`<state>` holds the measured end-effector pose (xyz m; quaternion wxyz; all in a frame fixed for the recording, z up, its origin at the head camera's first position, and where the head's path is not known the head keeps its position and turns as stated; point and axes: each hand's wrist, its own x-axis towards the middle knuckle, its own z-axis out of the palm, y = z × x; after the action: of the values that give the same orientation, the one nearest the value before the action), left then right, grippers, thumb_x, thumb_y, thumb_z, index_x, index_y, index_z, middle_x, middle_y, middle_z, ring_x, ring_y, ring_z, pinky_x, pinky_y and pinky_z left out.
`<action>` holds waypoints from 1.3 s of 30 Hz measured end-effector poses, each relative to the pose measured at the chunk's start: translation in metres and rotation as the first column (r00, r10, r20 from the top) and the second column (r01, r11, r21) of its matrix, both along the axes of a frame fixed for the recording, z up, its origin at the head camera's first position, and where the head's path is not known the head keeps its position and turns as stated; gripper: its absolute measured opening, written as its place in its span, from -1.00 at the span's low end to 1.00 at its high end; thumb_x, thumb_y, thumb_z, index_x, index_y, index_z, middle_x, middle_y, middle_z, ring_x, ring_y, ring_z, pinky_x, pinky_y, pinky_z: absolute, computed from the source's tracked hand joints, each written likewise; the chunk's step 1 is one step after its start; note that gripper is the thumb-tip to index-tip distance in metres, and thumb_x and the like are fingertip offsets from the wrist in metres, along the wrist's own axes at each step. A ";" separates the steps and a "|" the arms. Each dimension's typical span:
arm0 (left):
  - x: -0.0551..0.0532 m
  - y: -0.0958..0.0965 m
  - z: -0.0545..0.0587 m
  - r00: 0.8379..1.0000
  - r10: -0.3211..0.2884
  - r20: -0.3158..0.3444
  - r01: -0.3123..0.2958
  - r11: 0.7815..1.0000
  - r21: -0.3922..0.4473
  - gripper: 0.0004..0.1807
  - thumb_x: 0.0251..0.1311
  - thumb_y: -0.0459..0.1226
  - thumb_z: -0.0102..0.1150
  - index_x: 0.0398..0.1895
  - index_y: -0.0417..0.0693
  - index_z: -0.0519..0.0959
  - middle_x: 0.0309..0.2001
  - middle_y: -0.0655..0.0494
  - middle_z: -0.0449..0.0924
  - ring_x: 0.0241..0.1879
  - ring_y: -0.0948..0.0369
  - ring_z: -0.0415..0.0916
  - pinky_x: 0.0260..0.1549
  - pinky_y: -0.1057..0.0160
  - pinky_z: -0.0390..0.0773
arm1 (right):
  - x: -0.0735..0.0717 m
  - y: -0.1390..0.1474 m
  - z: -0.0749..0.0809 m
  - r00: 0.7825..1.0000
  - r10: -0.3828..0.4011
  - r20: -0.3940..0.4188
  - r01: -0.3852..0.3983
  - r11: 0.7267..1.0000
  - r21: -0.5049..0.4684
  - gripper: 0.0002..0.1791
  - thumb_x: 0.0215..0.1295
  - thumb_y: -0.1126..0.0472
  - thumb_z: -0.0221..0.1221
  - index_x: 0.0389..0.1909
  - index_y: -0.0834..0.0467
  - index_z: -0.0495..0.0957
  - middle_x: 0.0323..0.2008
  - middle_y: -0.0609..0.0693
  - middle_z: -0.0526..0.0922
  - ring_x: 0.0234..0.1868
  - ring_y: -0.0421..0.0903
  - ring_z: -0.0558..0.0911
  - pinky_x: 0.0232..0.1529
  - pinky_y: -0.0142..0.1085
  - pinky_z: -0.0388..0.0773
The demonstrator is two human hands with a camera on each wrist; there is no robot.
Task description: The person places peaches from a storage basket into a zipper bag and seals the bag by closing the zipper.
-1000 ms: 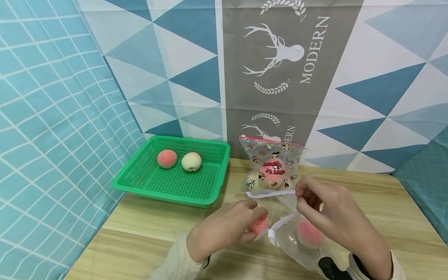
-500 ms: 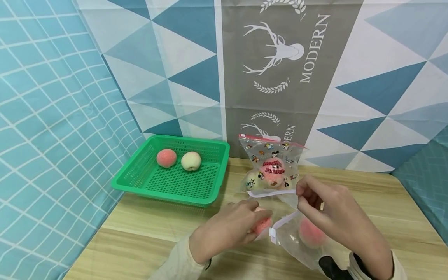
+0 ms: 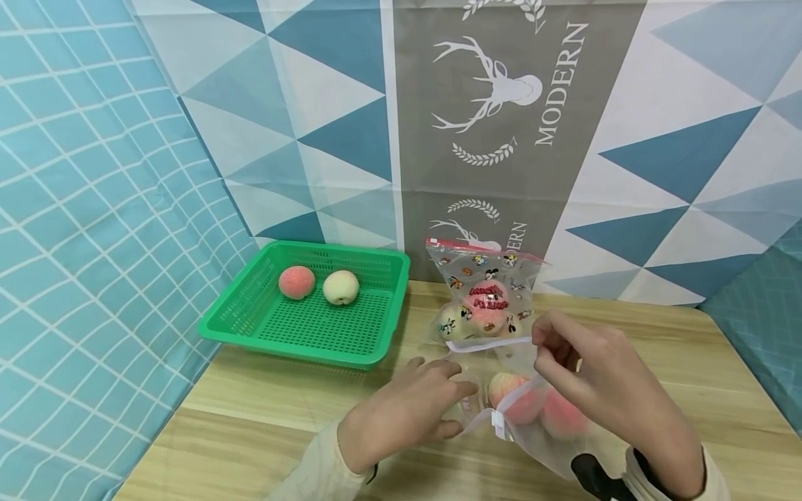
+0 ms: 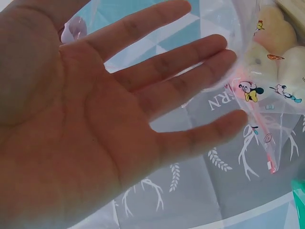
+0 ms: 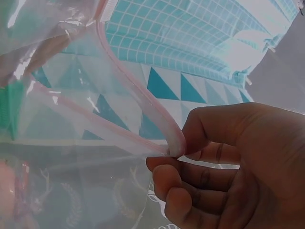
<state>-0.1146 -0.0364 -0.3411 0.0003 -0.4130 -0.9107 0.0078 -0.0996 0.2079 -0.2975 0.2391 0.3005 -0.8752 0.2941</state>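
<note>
A clear zip bag (image 3: 532,442) with a pale zip edge lies open at the front of the table. Two pink peaches show in it, one peach (image 3: 519,398) close to the mouth and another peach (image 3: 561,413) further right. My right hand (image 3: 617,396) pinches the bag's zip edge (image 5: 138,95) between thumb and fingertips. At the mouth's left side is my left hand (image 3: 410,414), its fingers spread and holding nothing. The left wrist view shows its bare palm (image 4: 90,114) with the fingers straight.
Behind stands a printed zip bag (image 3: 485,299) with a red zip, holding peaches. On the left, a green basket (image 3: 307,351) contains a pink peach (image 3: 297,282) and a whitish peach (image 3: 341,287). Patterned cloth (image 3: 326,139) hangs behind the wooden table (image 3: 250,410).
The peach in my left hand has been let go and now sits inside the clear bag, further right. My left fingers have spread. The right hand keeps its pinch on the bag edge.
</note>
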 end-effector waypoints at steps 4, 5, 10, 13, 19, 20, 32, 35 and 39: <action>-0.001 -0.001 0.000 0.993 -0.070 -0.090 0.076 0.996 0.057 -0.72 0.12 -0.02 0.41 -0.11 0.23 0.64 -0.20 0.31 0.61 -0.13 0.30 0.54 -0.08 0.16 0.52 | 0.000 0.002 0.001 1.000 -0.024 -0.011 0.024 1.000 -0.004 -0.61 -0.03 0.55 0.20 -0.36 -0.03 0.47 -0.57 -0.36 0.43 -0.59 -0.44 0.41 -0.55 -0.59 0.37; -0.002 -0.001 0.001 0.990 -0.094 -0.106 0.103 0.992 0.078 -0.74 0.12 -0.04 0.41 -0.14 0.21 0.63 -0.26 0.32 0.59 -0.18 0.32 0.54 -0.09 0.19 0.53 | 0.001 0.002 0.002 0.999 -0.030 -0.012 0.030 1.000 -0.006 -0.61 -0.03 0.55 0.20 -0.36 -0.03 0.47 -0.57 -0.36 0.43 -0.59 -0.44 0.41 -0.55 -0.59 0.37; -0.005 -0.002 0.006 0.971 -0.183 -0.155 0.213 0.956 0.203 -0.85 0.15 -0.20 0.39 -0.27 0.10 0.59 -0.43 0.33 0.50 -0.40 0.37 0.45 -0.23 0.33 0.49 | 0.001 0.004 0.002 0.999 -0.049 -0.020 0.049 0.999 -0.009 -0.62 -0.03 0.54 0.19 -0.37 -0.03 0.47 -0.58 -0.36 0.43 -0.59 -0.43 0.41 -0.55 -0.59 0.36; -0.008 -0.005 0.011 0.967 -0.189 -0.174 0.231 0.935 0.270 -0.91 0.22 -0.23 0.33 -0.28 0.06 0.59 -0.42 0.29 0.51 -0.41 0.36 0.42 -0.31 0.37 0.45 | 0.001 0.004 0.002 0.998 -0.049 -0.029 0.049 0.999 -0.006 -0.61 -0.02 0.55 0.18 -0.39 -0.05 0.48 -0.58 -0.37 0.43 -0.59 -0.43 0.41 -0.53 -0.59 0.36; -0.015 -0.015 0.018 0.966 -0.144 -0.213 0.220 0.894 0.390 -0.87 0.27 -0.27 0.28 -0.14 -0.03 0.66 -0.28 0.22 0.62 -0.33 0.32 0.50 -0.28 0.39 0.52 | 0.000 0.006 0.003 0.998 -0.048 -0.034 0.050 0.998 0.044 -0.61 0.05 0.53 0.21 -0.40 -0.09 0.63 -0.52 -0.38 0.50 -0.56 -0.43 0.39 -0.52 -0.57 0.36; -0.016 -0.016 0.019 0.965 -0.136 -0.224 0.219 0.888 0.404 -0.86 0.26 -0.29 0.29 -0.13 -0.04 0.67 -0.27 0.21 0.63 -0.31 0.31 0.52 -0.26 0.38 0.53 | 0.000 0.007 0.003 0.998 -0.059 -0.033 0.061 0.996 0.058 -0.62 0.07 0.52 0.21 -0.40 -0.09 0.66 -0.52 -0.38 0.50 -0.57 -0.44 0.36 -0.54 -0.55 0.34; -0.041 -0.040 0.019 0.983 0.001 -0.183 0.090 0.870 0.486 -0.84 0.27 -0.33 0.27 -0.11 -0.10 0.67 -0.18 0.10 0.70 -0.16 0.19 0.62 -0.12 0.20 0.62 | 0.002 0.008 0.003 0.938 -0.323 0.122 0.276 0.914 0.298 -0.72 0.32 0.30 0.07 -0.10 0.13 0.73 -0.48 -0.16 0.51 -0.58 -0.27 0.33 -0.57 -0.34 0.27; -0.052 -0.049 0.018 0.987 0.073 -0.146 0.008 0.872 0.490 -0.82 0.28 -0.33 0.25 -0.08 -0.13 0.66 -0.15 0.07 0.70 -0.13 0.16 0.62 -0.09 0.18 0.62 | 0.001 0.007 0.003 0.927 -0.367 0.080 0.335 0.903 0.269 -0.80 0.33 0.24 0.15 -0.20 0.17 0.74 -0.50 -0.11 0.55 -0.57 -0.23 0.40 -0.58 -0.31 0.31; -0.065 -0.062 0.015 0.979 0.167 -0.116 -0.090 0.866 0.491 -0.82 0.29 -0.34 0.24 -0.07 -0.13 0.66 -0.12 0.06 0.70 -0.07 0.12 0.62 -0.08 0.16 0.62 | -0.003 0.007 0.002 0.912 -0.410 0.012 0.399 0.894 0.202 -0.83 0.26 0.17 0.31 -0.39 0.20 0.73 -0.57 -0.05 0.56 -0.61 -0.17 0.44 -0.60 -0.29 0.33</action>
<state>-0.1796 -0.0985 -0.3262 0.1736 -0.3361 -0.9064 -0.1879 -0.1030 0.2145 -0.2955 0.2406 0.1259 -0.9492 0.1589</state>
